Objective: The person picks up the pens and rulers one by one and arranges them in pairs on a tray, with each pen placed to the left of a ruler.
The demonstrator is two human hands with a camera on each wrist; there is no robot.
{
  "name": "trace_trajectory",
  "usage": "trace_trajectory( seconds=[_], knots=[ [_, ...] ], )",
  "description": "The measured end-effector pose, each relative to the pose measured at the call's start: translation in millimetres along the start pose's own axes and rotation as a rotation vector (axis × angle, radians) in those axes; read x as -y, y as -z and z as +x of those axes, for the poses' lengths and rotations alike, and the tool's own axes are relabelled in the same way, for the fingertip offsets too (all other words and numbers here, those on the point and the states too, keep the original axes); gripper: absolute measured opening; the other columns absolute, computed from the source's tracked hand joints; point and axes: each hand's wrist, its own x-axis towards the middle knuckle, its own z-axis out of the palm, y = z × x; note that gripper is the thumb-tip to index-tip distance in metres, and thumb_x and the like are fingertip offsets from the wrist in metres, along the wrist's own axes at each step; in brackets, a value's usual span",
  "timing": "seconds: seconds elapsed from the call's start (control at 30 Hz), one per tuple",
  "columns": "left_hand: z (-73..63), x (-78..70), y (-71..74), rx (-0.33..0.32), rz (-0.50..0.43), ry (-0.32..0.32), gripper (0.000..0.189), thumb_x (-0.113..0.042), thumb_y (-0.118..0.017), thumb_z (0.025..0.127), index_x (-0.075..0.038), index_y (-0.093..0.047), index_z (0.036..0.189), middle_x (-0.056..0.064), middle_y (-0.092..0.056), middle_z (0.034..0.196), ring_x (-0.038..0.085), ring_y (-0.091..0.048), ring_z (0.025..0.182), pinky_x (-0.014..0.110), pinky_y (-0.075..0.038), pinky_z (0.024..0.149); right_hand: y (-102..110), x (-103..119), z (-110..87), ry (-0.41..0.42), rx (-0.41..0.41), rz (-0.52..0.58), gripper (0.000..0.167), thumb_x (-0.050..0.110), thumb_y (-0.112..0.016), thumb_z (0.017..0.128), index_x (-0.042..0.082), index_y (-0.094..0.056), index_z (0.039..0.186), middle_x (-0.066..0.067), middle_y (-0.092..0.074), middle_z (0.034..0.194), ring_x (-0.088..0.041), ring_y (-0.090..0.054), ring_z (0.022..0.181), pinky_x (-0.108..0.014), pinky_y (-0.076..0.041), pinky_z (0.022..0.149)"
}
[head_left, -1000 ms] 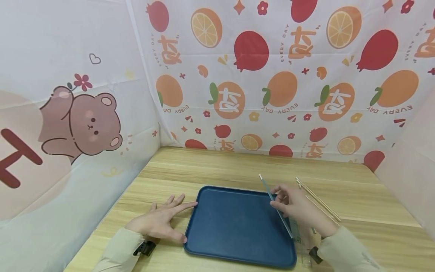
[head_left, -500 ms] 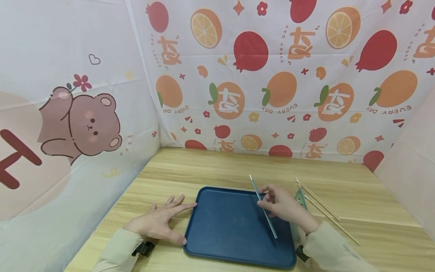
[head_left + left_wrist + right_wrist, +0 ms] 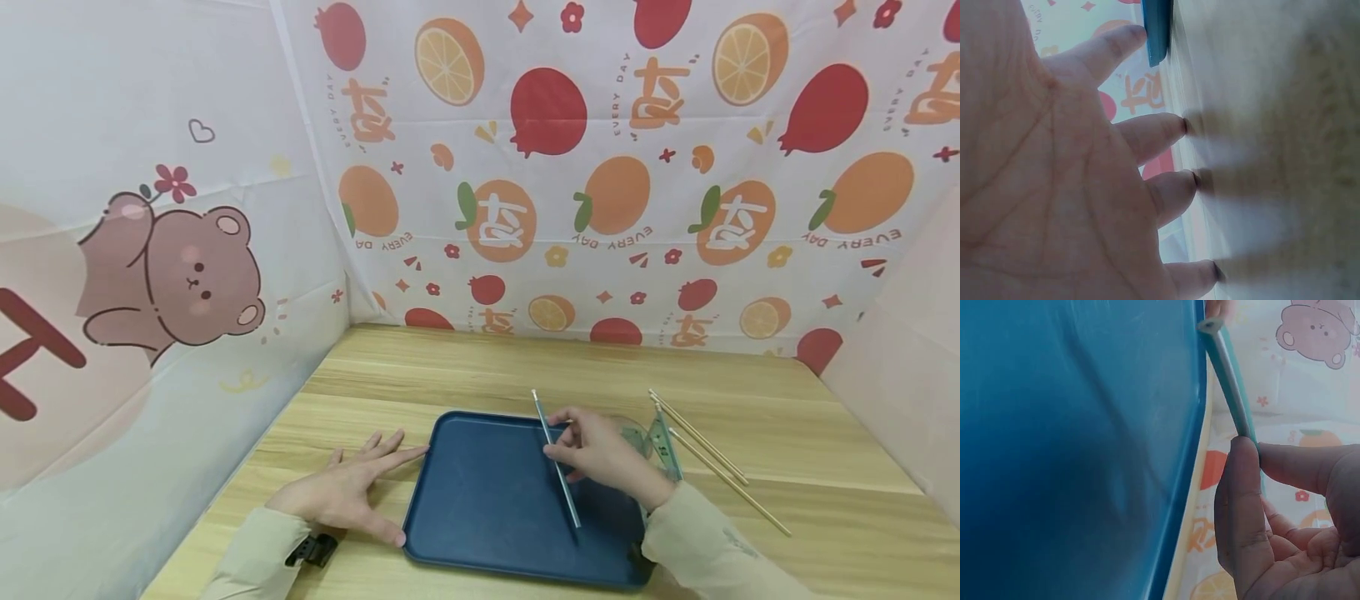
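Note:
In the head view, my right hand [image 3: 603, 454] pinches a light-blue pencil [image 3: 564, 487] between thumb and fingers above the right part of a dark blue tray [image 3: 487, 500]. The pencil's white-tipped end points away from me. Its unsharpened end [image 3: 1211, 326] shows close up in the right wrist view, with a shadow on the tray beneath. My left hand [image 3: 345, 492] lies spread at the tray's left side, its thumb and index finger touching the rim. From the left wrist, the other fingertips [image 3: 1175, 125] rest on the table.
Several plain wooden pencils [image 3: 705, 442] lie on the table right of the tray. A green ruler-like piece with markings [image 3: 663, 446] and a clear item sit partly hidden behind my right forearm. Printed cloth walls [image 3: 420, 242] stand at the back and sides.
My right hand has moved left with the light-blue pencil, from the tray's right edge to further over the tray. The left hand stays at the rim.

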Motion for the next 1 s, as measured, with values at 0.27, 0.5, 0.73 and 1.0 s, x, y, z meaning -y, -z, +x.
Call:
trace_trajectory(
  seconds=[0.27,0.5,0.73,1.0],
  knots=[
    [-0.7,1.2,0.4,0.001,-0.008,0.017,0.119,-0.060,-0.097,0.069,-0.036,-0.036,0.169,0.020,-0.015,0.180,0.057,-0.006,0.164,0.096,0.002,0.108,-10,2,9.0,-0.029,0.013,0.030,0.042,0.012,-0.075,0.101,-0.002,-0.060,0.137,-0.008,-0.069,0.085,-0.016,-0.068,0.072,-0.035,-0.065,0.061],
    [-0.1,0.8,0.3,0.006,-0.009,0.005,0.117,-0.060,-0.096,0.070,-0.036,-0.036,0.168,0.020,-0.015,0.180,0.058,-0.005,0.163,0.096,0.003,0.108,-21,5,12.4,-0.041,0.030,0.063,0.044,0.010,-0.076,0.100,-0.003,-0.058,0.138,-0.010,-0.071,0.088,-0.015,-0.069,0.072,-0.036,-0.066,0.062],
    [-1.9,-0.3,-0.1,0.001,-0.034,0.000,0.118,-0.057,-0.098,0.068,-0.036,-0.038,0.168,0.020,-0.014,0.180,0.058,-0.004,0.163,0.096,0.005,0.108,-34,11,17.4,-0.071,0.041,0.087,0.047,0.010,-0.078,0.099,-0.003,-0.057,0.139,-0.010,-0.071,0.088,-0.015,-0.070,0.067,-0.036,-0.066,0.062],
    [-0.8,1.1,-0.2,0.003,-0.047,-0.007,0.118,-0.055,-0.099,0.068,-0.036,-0.037,0.168,0.022,-0.015,0.180,0.059,-0.003,0.163,0.097,0.005,0.106,-46,15,23.6,-0.054,0.061,0.098,0.048,0.009,-0.078,0.098,-0.003,-0.057,0.140,-0.010,-0.072,0.087,-0.014,-0.070,0.065,-0.037,-0.066,0.061]
  ],
)
